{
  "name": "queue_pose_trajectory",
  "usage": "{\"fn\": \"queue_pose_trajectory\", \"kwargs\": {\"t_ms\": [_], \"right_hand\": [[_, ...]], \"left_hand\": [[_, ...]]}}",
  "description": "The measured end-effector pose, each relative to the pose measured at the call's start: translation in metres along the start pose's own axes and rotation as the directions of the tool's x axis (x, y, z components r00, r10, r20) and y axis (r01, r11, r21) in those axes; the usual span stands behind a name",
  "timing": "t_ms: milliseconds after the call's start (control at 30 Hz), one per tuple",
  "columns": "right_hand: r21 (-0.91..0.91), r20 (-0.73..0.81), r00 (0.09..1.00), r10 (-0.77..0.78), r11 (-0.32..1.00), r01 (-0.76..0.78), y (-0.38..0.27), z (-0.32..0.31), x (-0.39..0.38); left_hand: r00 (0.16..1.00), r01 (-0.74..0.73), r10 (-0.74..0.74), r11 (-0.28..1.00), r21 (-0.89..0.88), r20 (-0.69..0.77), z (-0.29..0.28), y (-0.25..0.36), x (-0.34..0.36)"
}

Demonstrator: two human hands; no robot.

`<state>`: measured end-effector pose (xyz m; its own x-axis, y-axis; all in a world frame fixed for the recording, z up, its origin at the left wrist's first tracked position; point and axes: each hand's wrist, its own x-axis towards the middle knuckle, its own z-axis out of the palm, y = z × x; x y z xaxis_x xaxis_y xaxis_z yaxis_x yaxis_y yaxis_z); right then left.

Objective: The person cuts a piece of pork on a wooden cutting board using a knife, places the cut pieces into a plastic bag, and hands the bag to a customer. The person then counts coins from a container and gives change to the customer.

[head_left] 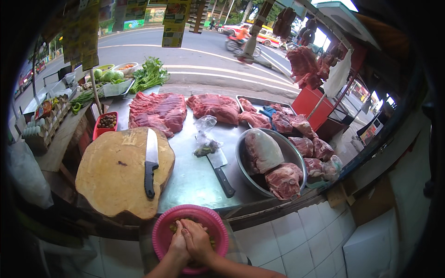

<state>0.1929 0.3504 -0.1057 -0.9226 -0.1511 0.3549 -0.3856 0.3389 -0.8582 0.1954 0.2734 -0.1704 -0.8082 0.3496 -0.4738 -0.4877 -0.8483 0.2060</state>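
Observation:
My left hand (178, 242) and my right hand (197, 238) are pressed together, palm against palm, over a pink plastic basket (160, 234). Their fingers are closed, and whatever lies between them is hidden. Small yellow-green pieces (212, 235) show in the basket around my hands; I cannot make out their kind. Just beyond, to the left, a kitchen knife (149, 178) with a black handle rests on a thick round wooden chopping block (109, 180). A cleaver (224, 181) lies on the metal table (187, 178), its blade tip beside a clear plastic bag (206, 144) with something dark in it.
Large slabs of raw meat (157, 111) line the table's far side. A steel bowl (241, 169) holds two big meat pieces at right, with more cuts (313, 146) behind it. Vegetables (150, 76) and egg trays (51, 120) stand at left. Meat (303, 65) hangs at upper right.

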Motion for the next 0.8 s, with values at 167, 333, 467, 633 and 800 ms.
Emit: {"fn": "queue_pose_trajectory", "kwargs": {"t_ms": [167,333,467,633,800], "right_hand": [[-0.023,0.044,0.999,0.014,1.0,-0.013,0.004,-0.001,0.004],[-0.089,0.08,0.996,0.044,0.995,-0.037,0.007,0.0,0.004],[-0.016,0.076,0.992,0.098,0.995,-0.097,0.013,0.003,0.009],[0.025,0.156,0.968,0.196,0.979,-0.203,0.022,0.005,0.01],[0.09,0.141,0.975,0.169,0.979,-0.182,0.029,0.009,0.01]], "left_hand": [[0.999,-0.039,0.041,0.998,-0.05,0.022,-0.002,0.0,0.001],[0.992,-0.041,0.036,0.998,-0.041,-0.12,-0.008,0.002,0.007],[0.993,0.017,-0.024,0.998,-0.062,-0.115,-0.004,0.004,0.008],[0.993,-0.028,0.019,0.997,-0.072,-0.116,-0.008,-0.004,0.012],[0.988,-0.092,0.08,0.992,-0.089,-0.129,-0.038,-0.013,0.023]]}}
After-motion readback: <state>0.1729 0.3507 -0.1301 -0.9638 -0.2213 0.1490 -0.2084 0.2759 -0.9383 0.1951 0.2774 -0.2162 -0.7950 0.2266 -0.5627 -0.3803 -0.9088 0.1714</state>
